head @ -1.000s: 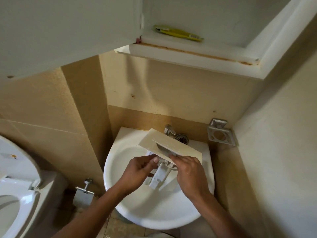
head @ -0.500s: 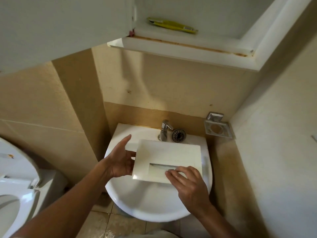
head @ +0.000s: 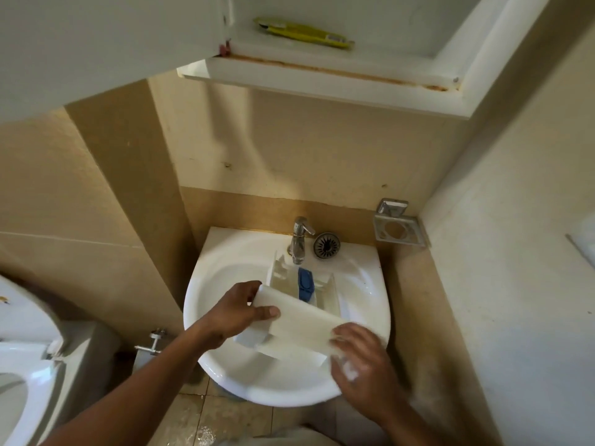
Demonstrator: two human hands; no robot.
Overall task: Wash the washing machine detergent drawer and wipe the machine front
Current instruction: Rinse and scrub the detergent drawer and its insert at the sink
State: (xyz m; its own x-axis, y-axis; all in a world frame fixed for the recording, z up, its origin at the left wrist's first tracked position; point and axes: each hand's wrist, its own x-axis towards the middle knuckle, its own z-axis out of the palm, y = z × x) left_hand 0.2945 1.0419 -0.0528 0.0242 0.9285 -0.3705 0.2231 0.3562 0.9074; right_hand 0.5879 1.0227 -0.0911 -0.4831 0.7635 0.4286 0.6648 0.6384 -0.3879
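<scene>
The detergent drawer point(head: 299, 313) is a white plastic tray with a flat, cream-coloured front panel, internal dividing walls and a blue insert point(head: 305, 283) in one compartment. It is held over the bowl of the white ceramic washbasin point(head: 225, 275), with the compartment end directly below the chrome tap point(head: 299, 238) and the front panel nearest the person.

The left hand point(head: 238, 312) grips the left end of the front panel, thumb on the near face and fingers wrapped behind. The right hand point(head: 362, 358) is at the panel's right lower corner; it is motion-blurred, with fingers curled against the panel, and it cannot be confirmed whether they clamp it.

A round metal strainer point(head: 326, 245) lies on the basin ledge beside the tap. A chrome wall holder point(head: 399, 225) is mounted to the right. A yellow packet point(head: 302, 32) lies in the open white cabinet point(head: 322, 75) above.
</scene>
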